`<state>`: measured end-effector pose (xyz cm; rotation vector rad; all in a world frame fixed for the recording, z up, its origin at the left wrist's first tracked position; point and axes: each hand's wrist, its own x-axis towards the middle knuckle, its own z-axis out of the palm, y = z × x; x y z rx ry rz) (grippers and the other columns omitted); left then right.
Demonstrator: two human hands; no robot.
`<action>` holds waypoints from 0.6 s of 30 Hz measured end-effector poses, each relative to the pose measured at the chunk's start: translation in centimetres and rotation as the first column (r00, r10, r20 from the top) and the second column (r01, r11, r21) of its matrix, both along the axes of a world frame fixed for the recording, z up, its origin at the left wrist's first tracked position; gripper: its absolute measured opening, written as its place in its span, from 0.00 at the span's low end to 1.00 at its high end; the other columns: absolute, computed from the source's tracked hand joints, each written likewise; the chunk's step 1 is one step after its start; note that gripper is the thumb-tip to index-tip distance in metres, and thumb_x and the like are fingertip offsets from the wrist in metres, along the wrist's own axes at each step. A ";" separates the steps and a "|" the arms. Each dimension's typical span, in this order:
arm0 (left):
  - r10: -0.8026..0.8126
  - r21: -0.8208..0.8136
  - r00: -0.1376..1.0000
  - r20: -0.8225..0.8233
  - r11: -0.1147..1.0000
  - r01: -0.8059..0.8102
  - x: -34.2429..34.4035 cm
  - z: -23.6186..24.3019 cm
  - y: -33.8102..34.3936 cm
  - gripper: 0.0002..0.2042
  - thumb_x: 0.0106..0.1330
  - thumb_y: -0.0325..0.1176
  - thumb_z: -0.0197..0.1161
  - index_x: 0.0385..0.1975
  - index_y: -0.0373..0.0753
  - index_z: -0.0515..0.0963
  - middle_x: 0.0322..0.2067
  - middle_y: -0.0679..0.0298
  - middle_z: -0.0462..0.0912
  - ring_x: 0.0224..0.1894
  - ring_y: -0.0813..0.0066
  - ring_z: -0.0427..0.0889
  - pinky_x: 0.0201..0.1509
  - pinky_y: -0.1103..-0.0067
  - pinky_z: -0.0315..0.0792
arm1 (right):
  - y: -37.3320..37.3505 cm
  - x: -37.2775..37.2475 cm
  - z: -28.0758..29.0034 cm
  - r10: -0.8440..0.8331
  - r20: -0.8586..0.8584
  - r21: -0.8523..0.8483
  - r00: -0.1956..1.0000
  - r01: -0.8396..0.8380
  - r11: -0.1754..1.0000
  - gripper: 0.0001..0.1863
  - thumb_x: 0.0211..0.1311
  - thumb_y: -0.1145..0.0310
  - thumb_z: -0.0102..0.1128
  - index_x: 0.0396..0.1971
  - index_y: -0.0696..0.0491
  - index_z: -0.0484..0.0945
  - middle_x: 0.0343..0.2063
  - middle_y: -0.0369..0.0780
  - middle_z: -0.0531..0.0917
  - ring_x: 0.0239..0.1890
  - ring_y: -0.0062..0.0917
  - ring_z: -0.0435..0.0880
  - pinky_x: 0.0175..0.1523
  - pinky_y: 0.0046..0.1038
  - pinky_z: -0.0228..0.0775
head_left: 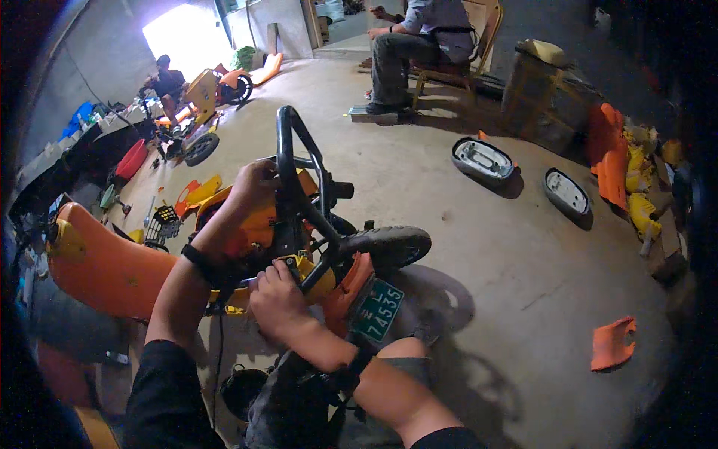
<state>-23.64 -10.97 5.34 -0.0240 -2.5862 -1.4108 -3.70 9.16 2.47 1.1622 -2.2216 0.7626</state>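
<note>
A partly stripped orange and yellow electric scooter stands before me, its black tubular rear frame bare above the rear wheel. My left hand reaches to the far side of the frame, fingers curled at the tube; what they hold is hidden. My right hand is closed at the near side, low by a yellow panel. A thin pale edge shows beside its fingers, too small to name. Below hangs a green licence plate next to an orange fender piece. The orange front body extends left.
Two oval seat-like shells lie upturned on the floor at the right. An orange panel piece lies nearer. Orange and yellow panels line the right wall. One person sits on a chair; another works far left beside a red basin.
</note>
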 end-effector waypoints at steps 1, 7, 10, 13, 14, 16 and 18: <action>-0.019 0.042 1.000 -0.012 0.999 0.020 -0.8 0.7 0.3 0.10 0.56 0.32 0.67 0.34 0.35 0.83 0.27 0.55 0.83 0.32 0.72 0.83 0.39 0.72 0.76 | 0.2 -0.5 0.4 -0.014 -0.020 0.011 1.000 0.014 1.000 0.14 0.51 0.63 0.55 0.27 0.58 0.83 0.27 0.43 0.81 0.40 0.36 0.78 0.63 0.40 0.60; -0.025 -0.170 0.999 -0.042 0.985 0.018 1.8 3.0 2.4 0.12 0.58 0.37 0.70 0.33 0.34 0.82 0.25 0.58 0.84 0.30 0.80 0.80 0.36 0.73 0.76 | -0.2 0.0 0.2 0.049 0.066 -0.066 0.997 -0.045 0.997 0.12 0.50 0.65 0.55 0.21 0.56 0.83 0.27 0.44 0.82 0.39 0.36 0.78 0.60 0.41 0.62; -0.093 -0.181 0.994 -0.064 0.980 0.081 1.5 2.4 1.4 0.11 0.58 0.37 0.69 0.33 0.35 0.82 0.24 0.60 0.84 0.29 0.78 0.81 0.35 0.72 0.75 | 0.2 0.0 0.0 0.029 0.010 -0.032 1.000 -0.029 0.999 0.12 0.53 0.67 0.53 0.25 0.58 0.83 0.27 0.43 0.82 0.39 0.36 0.78 0.60 0.42 0.62; -0.053 -0.155 0.988 -0.144 0.987 0.031 1.4 1.8 0.8 0.10 0.60 0.38 0.68 0.32 0.36 0.81 0.23 0.59 0.83 0.28 0.75 0.82 0.34 0.73 0.75 | 0.3 0.4 0.0 0.017 -0.002 -0.051 1.000 -0.017 0.999 0.12 0.54 0.67 0.54 0.28 0.60 0.83 0.27 0.43 0.82 0.39 0.36 0.78 0.60 0.42 0.62; -0.011 -0.175 0.992 -0.127 0.985 -0.011 1.4 1.6 0.6 0.10 0.60 0.38 0.68 0.31 0.36 0.81 0.23 0.60 0.83 0.28 0.75 0.83 0.34 0.74 0.75 | 0.4 0.6 0.0 0.002 -0.014 -0.019 1.000 -0.002 1.000 0.12 0.54 0.67 0.54 0.28 0.59 0.83 0.27 0.43 0.82 0.39 0.36 0.78 0.61 0.41 0.63; 0.094 -0.155 0.995 -0.027 0.983 -0.097 2.2 2.3 2.0 0.10 0.60 0.37 0.67 0.31 0.37 0.81 0.22 0.60 0.83 0.27 0.76 0.82 0.32 0.74 0.75 | 0.4 0.5 -0.2 -0.011 -0.004 0.008 1.000 0.011 1.000 0.12 0.54 0.67 0.55 0.29 0.59 0.83 0.27 0.43 0.82 0.39 0.36 0.79 0.61 0.41 0.62; 0.142 -0.314 0.988 0.062 0.942 -0.116 2.7 3.1 2.0 0.09 0.60 0.37 0.66 0.31 0.37 0.81 0.20 0.62 0.82 0.26 0.74 0.82 0.30 0.71 0.74 | -0.8 0.2 -0.7 0.003 0.027 -0.012 1.000 -0.003 1.000 0.13 0.54 0.65 0.55 0.29 0.59 0.84 0.27 0.43 0.82 0.39 0.36 0.79 0.61 0.41 0.62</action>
